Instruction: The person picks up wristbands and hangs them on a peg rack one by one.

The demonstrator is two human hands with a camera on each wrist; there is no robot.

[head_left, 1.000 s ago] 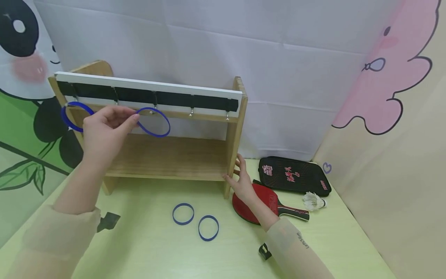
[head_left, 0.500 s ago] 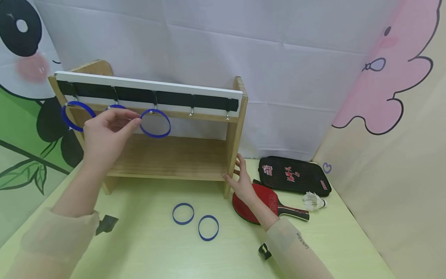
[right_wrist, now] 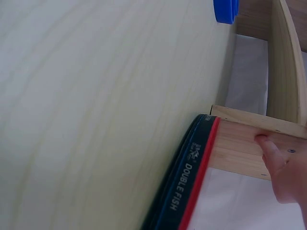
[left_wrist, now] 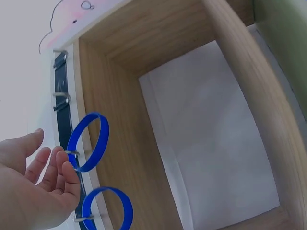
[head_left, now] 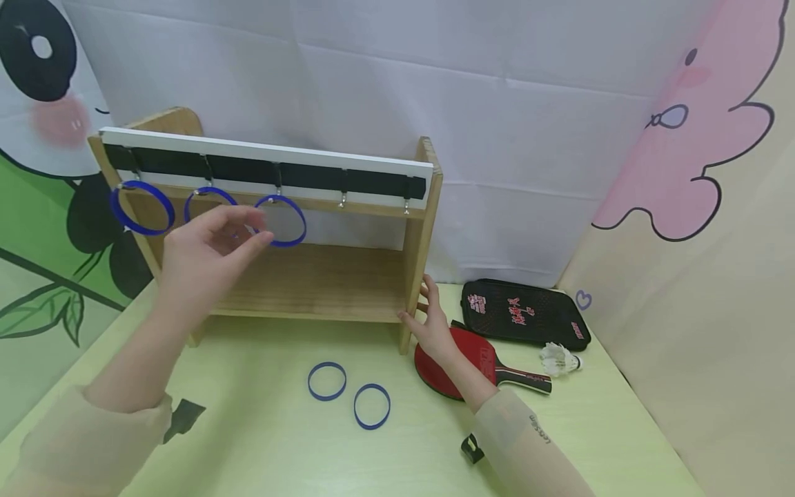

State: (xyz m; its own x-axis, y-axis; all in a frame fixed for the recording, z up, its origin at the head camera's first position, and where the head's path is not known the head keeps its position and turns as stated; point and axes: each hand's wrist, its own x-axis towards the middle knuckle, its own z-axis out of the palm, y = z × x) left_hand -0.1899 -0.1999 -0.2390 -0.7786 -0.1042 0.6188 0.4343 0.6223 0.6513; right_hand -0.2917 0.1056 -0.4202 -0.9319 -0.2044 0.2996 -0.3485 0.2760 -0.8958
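Observation:
My left hand (head_left: 208, 255) hovers in front of the rack, thumb and fingers apart, holding nothing. Right beside its fingertips, a thin blue ring-shaped band (head_left: 304, 228) hangs from the middle hook; the left wrist view shows this blue band (left_wrist: 102, 143) on its metal hook too. Two more bands hang to the left: a blue band (head_left: 168, 205) on the leftmost hook and a partly covered blue band (head_left: 188, 207) beside it. My right hand (head_left: 437, 331) rests against the right side panel (head_left: 422, 241) of the wooden rack, thumb (right_wrist: 271, 153) near its front edge.
Two blue bands (head_left: 326, 398) lie on the table before the rack. A red table tennis bat (head_left: 478, 352), a black case (head_left: 528, 314) and a shuttlecock (head_left: 559, 359) sit at the right. Two bare hooks (head_left: 343, 200) remain at the strip's right. A black clip (head_left: 472, 449) lies near the right sleeve.
My left hand has let go of the band, which now hangs on the middle hook, and has drawn slightly down and right. The second band shows more. My right hand stays put.

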